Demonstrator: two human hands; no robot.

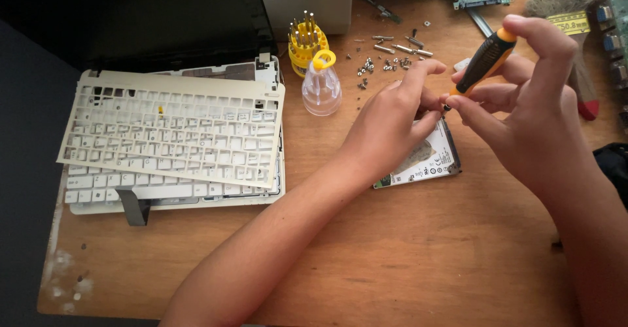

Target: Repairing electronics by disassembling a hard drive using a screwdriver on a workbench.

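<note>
The right hand [523, 98] grips a black-and-orange plastic screwdriver [484, 62]; the left hand [399, 114] pinches at its tip, above a flat metal labelled hard drive [428, 160] on the wooden tabletop [392, 261]. Loose silver screws [386, 62] lie just beyond; bare room runs to the near edge.

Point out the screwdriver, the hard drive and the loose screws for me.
screwdriver [485, 61]: head view, on its black and orange handle.
hard drive [428, 160]: head view, on its white label.
loose screws [386, 62]: head view, middle of the scattered pile.
</note>
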